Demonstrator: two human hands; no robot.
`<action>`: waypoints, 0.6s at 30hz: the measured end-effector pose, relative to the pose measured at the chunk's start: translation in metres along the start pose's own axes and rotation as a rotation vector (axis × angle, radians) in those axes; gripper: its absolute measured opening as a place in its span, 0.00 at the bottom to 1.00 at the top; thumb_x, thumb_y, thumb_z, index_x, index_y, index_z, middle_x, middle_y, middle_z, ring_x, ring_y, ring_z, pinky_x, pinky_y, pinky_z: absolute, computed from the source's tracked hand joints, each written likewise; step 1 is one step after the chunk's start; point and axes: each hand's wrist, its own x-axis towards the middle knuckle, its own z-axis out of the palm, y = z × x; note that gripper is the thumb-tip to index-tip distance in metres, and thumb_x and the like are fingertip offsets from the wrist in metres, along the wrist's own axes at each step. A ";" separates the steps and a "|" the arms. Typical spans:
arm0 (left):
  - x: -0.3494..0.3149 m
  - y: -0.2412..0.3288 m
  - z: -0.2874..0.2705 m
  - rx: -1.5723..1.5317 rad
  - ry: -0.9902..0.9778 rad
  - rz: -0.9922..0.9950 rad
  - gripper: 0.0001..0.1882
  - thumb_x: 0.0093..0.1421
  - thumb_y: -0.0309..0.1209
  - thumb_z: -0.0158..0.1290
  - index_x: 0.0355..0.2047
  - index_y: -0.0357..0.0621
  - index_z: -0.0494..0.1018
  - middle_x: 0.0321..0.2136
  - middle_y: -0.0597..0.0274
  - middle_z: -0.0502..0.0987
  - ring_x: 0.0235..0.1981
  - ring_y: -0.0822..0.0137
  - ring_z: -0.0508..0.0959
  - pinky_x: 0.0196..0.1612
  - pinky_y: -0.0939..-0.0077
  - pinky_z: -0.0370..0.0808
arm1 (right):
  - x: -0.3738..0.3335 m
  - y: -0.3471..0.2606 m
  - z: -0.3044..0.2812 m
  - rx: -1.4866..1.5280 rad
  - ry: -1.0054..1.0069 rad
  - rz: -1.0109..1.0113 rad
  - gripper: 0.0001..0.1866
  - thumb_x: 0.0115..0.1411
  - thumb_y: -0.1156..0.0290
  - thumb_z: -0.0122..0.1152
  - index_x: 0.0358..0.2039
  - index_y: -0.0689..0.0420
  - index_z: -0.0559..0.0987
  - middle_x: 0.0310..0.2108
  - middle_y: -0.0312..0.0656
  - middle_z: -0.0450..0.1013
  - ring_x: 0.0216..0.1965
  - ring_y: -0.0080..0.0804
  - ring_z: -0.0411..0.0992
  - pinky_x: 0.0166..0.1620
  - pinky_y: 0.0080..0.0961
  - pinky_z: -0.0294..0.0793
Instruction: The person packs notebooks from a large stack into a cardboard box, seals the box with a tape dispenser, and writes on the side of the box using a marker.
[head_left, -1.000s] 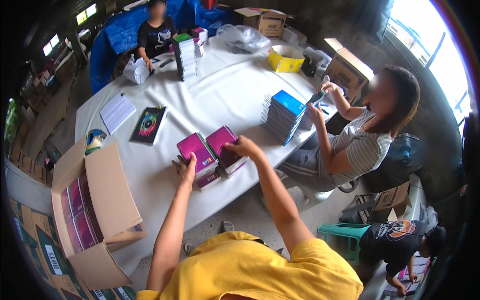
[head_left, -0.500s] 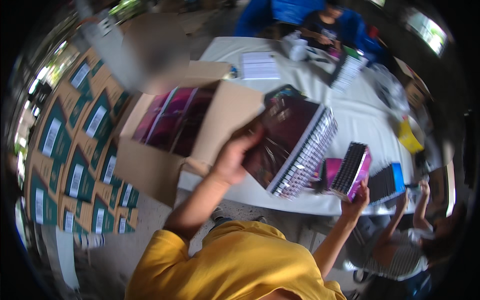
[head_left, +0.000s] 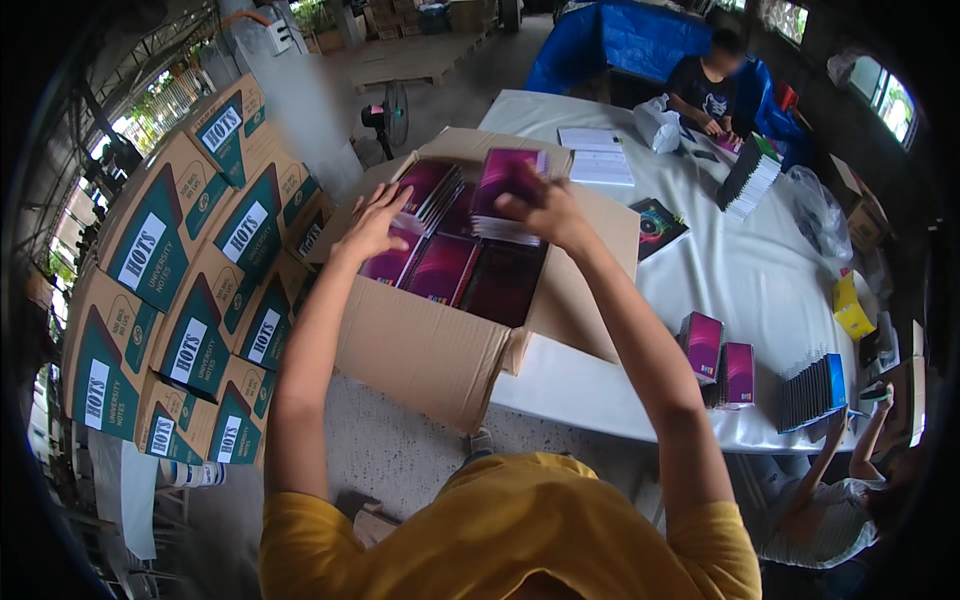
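Observation:
An open cardboard box [head_left: 420, 335] holds several stacks of purple notebooks [head_left: 440, 268]. My left hand [head_left: 372, 225] is over the box's left side, fingers spread, beside a raised stack of dark purple notebooks [head_left: 432, 190]. On the right, a second raised stack of notebooks [head_left: 508, 170] stands higher than the ones around it. My right hand [head_left: 548, 210] is at that stack's right side with its fingers apart; it looks to be touching the covers, though blur hides the exact contact. Neither hand is wrapped round a stack.
Green-and-brown cartons [head_left: 190, 330] are piled at left. On the white-covered table [head_left: 560, 385] are two purple notebook stacks [head_left: 738, 375], a blue-black stack [head_left: 812, 392], a dark notebook [head_left: 660, 228] and papers [head_left: 597, 155]. Co-workers [head_left: 712, 90] are at the far side and right; a fan [head_left: 390, 118] stands behind.
Both hands have moved left to the box. My left hand no longer holds the spiral notebooks, and my right has left the purple stack at the right. Two raised stacks now show in the box.

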 end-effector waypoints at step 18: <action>-0.095 0.180 -0.108 -1.451 -0.106 0.575 0.46 0.51 0.55 0.61 0.61 0.34 0.62 0.62 0.47 0.62 0.62 0.54 0.63 0.61 0.58 0.61 | -0.160 0.006 -0.041 0.047 0.664 -0.376 0.25 0.50 0.83 0.61 0.51 0.56 0.76 0.46 0.51 0.73 0.47 0.45 0.73 0.50 0.33 0.72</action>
